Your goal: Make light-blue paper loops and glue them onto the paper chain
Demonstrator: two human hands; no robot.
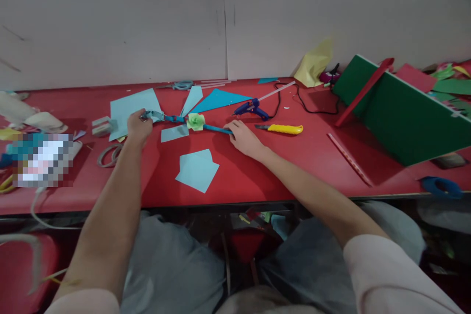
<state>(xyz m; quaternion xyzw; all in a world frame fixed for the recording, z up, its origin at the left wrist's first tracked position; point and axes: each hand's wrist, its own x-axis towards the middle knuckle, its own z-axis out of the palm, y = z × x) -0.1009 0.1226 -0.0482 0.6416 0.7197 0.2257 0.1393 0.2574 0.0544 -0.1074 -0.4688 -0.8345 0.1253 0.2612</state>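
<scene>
My left hand (140,127) is closed around the left end of a blue paper flower stem (217,129), where curled light-blue paper (156,116) shows by the fingers. At the stem's other end, my right hand (245,140) grips it between thumb and fingers. A pale green paper flower (196,121) sits midway along the stem, which stretches sideways just over the table. Cut light-blue paper pieces (198,169) lie below it, and a larger light-blue sheet (128,103) is behind my left hand. Exactly how the left fingers hold the end is partly hidden.
Beyond my right hand lie a blue glue gun (252,108) with a cord and a yellow box cutter (285,129). Scissors (180,85) rest near the wall. A green board (397,108) stands at right, beside a blue tape roll (441,187). A blurred-out device (46,159) lies left.
</scene>
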